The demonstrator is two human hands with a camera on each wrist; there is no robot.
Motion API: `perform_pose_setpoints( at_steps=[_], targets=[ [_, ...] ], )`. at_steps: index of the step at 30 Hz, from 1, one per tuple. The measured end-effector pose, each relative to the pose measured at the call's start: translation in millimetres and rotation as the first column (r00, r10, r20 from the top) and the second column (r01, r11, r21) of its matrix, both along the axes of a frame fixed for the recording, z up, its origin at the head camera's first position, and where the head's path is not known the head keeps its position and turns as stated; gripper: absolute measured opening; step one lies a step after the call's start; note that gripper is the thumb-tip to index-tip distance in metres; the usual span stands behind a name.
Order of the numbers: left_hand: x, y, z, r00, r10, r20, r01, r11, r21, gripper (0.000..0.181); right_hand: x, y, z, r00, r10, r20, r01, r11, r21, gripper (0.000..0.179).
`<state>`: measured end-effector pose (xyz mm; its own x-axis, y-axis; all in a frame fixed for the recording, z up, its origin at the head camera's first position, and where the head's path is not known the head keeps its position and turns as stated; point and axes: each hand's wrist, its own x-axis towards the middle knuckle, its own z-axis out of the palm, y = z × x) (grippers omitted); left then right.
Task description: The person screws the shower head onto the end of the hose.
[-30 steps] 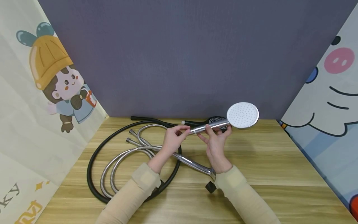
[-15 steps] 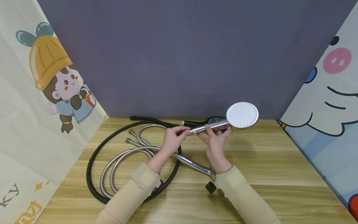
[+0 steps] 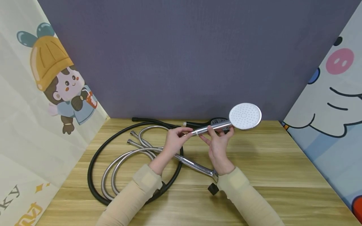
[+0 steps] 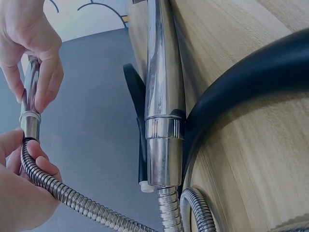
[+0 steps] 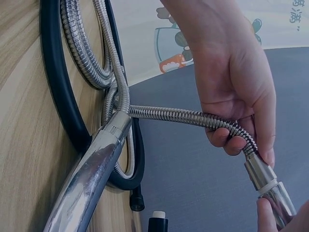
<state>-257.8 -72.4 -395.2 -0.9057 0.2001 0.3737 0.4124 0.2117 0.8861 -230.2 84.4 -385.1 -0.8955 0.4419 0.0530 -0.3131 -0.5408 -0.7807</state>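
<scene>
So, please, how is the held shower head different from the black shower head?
Colour: the held shower head is silver with a white face; the black shower head is black with a pale handle tip.
Place: the held one is in the right hand; the black one lies at the back of the table.
Hose: a metal hose meets the held one's handle end; the black one's tip is free.
Both have a handle and a dotted face.

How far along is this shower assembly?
Seems done: the lying chrome handle has its metal hose attached. In hand: the left hand holds another metal hose against the silver shower head the right hand grips; tightness unclear. Likely left: the black shower head, end bare, not joined to the black hose.
</scene>
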Motion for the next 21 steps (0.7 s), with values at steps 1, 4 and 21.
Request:
perform_pose_setpoints(
  at_steps=[1,4,21],
  targets=[
    [-0.1,0.1,-0.2,1.000,-0.001,-0.003,0.001,1.000,0.003,0.023,0.0,-0.1,0.1,1.000,0.001,0.002,-0.001,1.000,0.000,0.083],
    [-0.2,0.2,-0.9,1.000,-0.003,-0.005,0.003,1.000,0.011,0.024,0.1,-0.2,0.3,1.000,0.003,0.004,-0.003,1.000,-0.006,0.084],
    [-1.1,-2.2,-1.0,1.000,-0.020,0.011,0.019,1.000,0.025,0.031,0.4,-0.7,2.1,1.000,0.001,0.006,-0.001,1.000,-0.008,0.082]
  ],
)
